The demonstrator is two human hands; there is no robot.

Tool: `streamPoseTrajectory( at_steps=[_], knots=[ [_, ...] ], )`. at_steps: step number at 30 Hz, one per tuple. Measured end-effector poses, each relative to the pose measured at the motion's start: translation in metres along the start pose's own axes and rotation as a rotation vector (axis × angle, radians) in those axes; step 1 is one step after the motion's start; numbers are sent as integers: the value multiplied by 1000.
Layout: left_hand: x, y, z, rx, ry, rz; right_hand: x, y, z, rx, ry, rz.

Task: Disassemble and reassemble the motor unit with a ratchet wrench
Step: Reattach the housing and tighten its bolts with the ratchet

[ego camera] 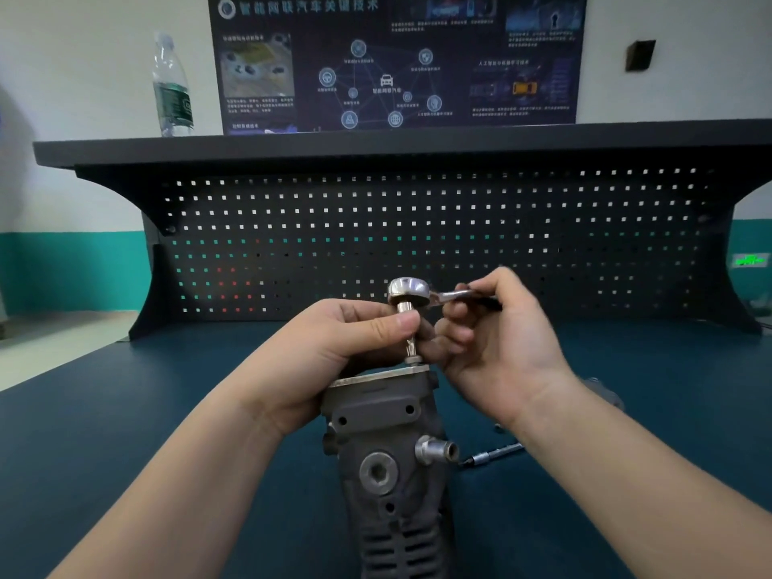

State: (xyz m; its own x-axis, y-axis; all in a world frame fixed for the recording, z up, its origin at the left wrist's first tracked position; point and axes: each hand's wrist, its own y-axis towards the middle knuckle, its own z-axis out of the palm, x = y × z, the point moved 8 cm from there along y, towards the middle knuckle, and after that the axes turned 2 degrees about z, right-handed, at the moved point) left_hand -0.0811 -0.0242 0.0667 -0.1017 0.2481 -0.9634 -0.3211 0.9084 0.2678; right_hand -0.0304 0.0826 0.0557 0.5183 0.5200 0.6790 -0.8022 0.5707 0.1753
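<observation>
Seen from the person's own head, a dark grey cast-metal motor unit [388, 461] stands upright on a dark blue workbench [125, 432], at the centre near the bottom edge. A chrome ratchet wrench [411, 292] sits above its top plate, its socket extension pointing down onto a bolt there. The left hand [334, 348] pinches the extension between thumb and fingers. The right hand [501, 328] is closed around the wrench handle, which reaches to the right. A small slim tool [493, 454] lies on the bench just right of the unit. Behind is a black pegboard [417, 236] under a shelf holding a clear water bottle [171, 85] with a green label, unreadable. A dark wall poster [397, 60] carries Chinese text, too blurred to read reliably.
</observation>
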Motion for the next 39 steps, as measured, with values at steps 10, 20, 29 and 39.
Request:
streamPoseTrajectory(
  at_steps=[10,20,29,39],
  knots=[
    [-1,0,-1,4,4,31,65,-101,85,211,-1334,-1311],
    [-2,-1,1,12,-16,14,10,-7,11,30,-35,65],
    [-2,0,0,-7,72,45,61,-109,93,304,-1368,-1328],
    [-2,-1,0,22,41,19,21,-9,15,59,-108,-69]
  ],
)
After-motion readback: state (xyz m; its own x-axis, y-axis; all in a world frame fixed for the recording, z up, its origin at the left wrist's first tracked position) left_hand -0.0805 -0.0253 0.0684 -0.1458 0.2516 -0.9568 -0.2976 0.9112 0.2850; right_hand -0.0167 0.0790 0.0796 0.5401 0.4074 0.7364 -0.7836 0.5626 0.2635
